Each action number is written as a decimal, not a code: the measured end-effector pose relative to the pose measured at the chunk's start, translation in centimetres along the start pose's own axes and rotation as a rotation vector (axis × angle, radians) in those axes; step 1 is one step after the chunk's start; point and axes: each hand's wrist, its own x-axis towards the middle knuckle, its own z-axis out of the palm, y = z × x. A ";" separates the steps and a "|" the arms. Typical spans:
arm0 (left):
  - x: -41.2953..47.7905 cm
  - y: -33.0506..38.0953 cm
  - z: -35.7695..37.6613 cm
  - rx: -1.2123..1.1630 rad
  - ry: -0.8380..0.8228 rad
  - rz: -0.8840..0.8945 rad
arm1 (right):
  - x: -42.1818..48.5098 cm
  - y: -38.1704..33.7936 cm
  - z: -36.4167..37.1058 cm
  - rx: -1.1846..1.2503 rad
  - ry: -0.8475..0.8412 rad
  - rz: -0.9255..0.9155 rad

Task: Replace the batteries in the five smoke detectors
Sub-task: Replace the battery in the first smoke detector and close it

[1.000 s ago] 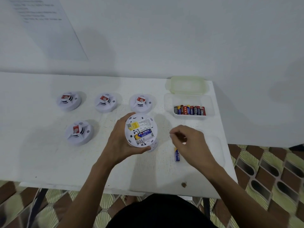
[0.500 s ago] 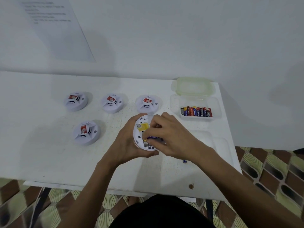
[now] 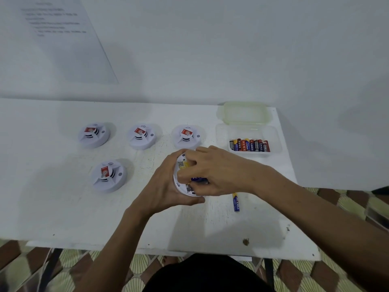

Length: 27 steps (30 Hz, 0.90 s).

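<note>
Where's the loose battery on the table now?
Head view: the loose battery lies on the white table, right of centre, just on the near side of the right hand, with the clear battery box farther back.

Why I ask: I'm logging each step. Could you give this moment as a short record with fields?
left hand: holds the open detector, back side up
right hand: pinches blue battery at the compartment; seated or lifted out, cannot tell
loose battery: lies on the table, right of the hands
other detectors: four, face up; three in a row, one nearer
spare batteries: row in the clear box, lid behind it
</note>
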 end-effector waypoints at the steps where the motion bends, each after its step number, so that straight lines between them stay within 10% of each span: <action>1: 0.1 -0.2 0.0 0.002 -0.006 -0.006 | 0.0 0.1 -0.1 0.018 0.007 -0.002; 16: 0.8 0.3 -0.4 0.107 0.079 0.031 | -7.4 0.4 -0.4 0.709 0.494 0.488; 27: 1.7 0.6 1.4 0.184 0.137 -0.038 | -12.5 1.1 6.9 0.636 0.176 1.048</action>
